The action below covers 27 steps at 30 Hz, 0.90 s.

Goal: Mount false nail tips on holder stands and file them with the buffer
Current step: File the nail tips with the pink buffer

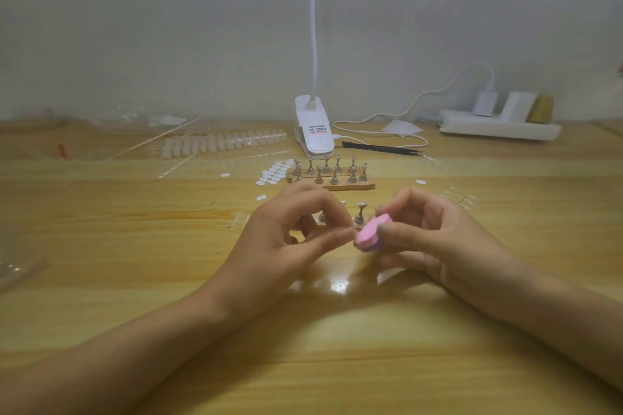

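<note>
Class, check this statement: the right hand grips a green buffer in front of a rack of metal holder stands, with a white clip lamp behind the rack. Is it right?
Not quite. The head view shows the buffer is pink, not green. The rest stands: the right hand grips it in front of a rack of metal holder stands, with a white clip lamp behind the rack.

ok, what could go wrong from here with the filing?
1. The left hand pinches right at the pink buffer gripped by the right hand. What it holds is hidden, and it could slip, or the buffer could scrape skin.
2. The near holder stands stand just behind both hands. A stroke could topple them.
</note>
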### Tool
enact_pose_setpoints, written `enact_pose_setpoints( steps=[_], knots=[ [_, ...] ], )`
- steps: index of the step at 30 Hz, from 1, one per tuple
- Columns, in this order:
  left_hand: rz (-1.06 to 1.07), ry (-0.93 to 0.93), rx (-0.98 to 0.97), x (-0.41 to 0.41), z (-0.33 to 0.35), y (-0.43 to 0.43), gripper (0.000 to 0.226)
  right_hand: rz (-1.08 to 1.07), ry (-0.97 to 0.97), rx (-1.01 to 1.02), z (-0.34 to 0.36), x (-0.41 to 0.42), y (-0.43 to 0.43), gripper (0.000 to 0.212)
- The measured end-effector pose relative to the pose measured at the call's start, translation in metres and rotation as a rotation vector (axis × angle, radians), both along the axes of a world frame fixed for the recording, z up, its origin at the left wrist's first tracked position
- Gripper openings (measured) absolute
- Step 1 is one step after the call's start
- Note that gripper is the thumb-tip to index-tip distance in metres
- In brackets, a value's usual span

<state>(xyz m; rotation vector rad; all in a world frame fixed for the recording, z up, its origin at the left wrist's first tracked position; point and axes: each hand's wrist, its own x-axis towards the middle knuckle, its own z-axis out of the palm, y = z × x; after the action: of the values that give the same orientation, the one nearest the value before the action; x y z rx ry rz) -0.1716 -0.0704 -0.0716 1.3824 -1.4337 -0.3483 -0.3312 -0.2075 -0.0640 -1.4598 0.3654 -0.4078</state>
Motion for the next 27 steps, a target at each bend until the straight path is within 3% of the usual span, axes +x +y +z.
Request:
enact_pose_setpoints(
  steps=[8, 12, 16, 20, 27],
  knots=[
    [-0.02, -0.004, -0.002, -0.0002, 0.0001, 0.0005, 0.011, 0.123, 0.046, -0.086, 0.0014, -0.0013, 0.0025, 0.026],
    [-0.019, -0.003, -0.008, -0.0009, 0.001, 0.0008, 0.008, 0.017, -0.043, -0.01, -0.0002, -0.0023, 0.0013, 0.023],
    [-0.03, -0.021, -0.014, -0.0014, 0.0018, 0.0004, 0.008, 0.142, 0.023, -0.089, 0.0011, -0.0022, 0.0043, 0.023],
    [-0.044, -0.002, -0.015, -0.0022, 0.002, 0.0013, 0.008, 0.016, -0.039, 0.007, -0.0011, -0.0017, -0.0006, 0.024],
    [-0.017, 0.022, -0.015, -0.0013, 0.0009, 0.001, 0.008, 0.136, 0.038, -0.063, 0.0014, -0.0022, -0.0002, 0.022]
  ],
)
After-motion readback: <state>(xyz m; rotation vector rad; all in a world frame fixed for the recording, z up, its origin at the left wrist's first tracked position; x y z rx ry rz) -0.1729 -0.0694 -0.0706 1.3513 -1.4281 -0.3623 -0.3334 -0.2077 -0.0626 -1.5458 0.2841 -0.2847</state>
